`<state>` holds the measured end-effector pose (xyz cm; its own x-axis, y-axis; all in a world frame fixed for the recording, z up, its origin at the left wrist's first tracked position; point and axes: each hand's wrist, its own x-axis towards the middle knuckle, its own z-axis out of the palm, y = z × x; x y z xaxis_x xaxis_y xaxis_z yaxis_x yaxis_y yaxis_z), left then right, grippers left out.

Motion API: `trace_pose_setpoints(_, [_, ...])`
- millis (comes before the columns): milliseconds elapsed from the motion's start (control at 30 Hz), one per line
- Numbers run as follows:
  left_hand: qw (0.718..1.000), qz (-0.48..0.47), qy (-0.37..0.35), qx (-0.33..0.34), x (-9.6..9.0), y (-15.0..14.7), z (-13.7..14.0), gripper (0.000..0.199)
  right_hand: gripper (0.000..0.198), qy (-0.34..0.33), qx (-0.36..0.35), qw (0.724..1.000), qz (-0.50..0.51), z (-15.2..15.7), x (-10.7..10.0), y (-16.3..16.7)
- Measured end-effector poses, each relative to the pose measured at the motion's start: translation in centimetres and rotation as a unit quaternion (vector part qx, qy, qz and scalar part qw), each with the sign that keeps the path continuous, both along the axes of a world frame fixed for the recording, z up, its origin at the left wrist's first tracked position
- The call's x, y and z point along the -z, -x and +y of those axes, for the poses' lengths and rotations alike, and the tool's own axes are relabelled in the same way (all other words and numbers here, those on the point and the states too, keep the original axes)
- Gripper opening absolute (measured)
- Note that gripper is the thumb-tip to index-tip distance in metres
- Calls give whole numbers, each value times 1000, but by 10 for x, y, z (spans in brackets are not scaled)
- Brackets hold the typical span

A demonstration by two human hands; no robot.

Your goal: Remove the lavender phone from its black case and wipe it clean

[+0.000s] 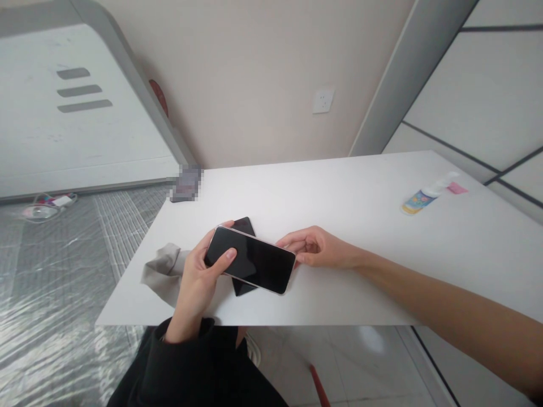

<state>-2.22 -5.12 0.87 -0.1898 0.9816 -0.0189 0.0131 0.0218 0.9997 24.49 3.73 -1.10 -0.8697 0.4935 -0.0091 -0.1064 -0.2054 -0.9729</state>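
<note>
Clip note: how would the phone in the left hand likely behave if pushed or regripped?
The phone is probably stiff: its flat slab shows no bend in the left hand. Its dark, glossy face suggests glass, so it may be slippery under the thumb and could crack if dropped.

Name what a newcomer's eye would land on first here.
The phone with the black screen comes first, near the table's front edge in the left hand's grip, above a second dark device. Next is the right hand, fingers curled beside the phone's right end. Then the bottle with the blue and yellow label stands out against the white table, toward its far right.
</note>
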Motion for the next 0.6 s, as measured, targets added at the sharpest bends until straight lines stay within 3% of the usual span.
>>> trace_pose_setpoints(233, [1000,2,-11,10,-1,1,2,57,49,-14,36,999,-2,-6,1,3])
trace_pose_setpoints(600, [999,-26,11,23,-12,1,2,55,53,-23,36,999,20,-15,-2,7])
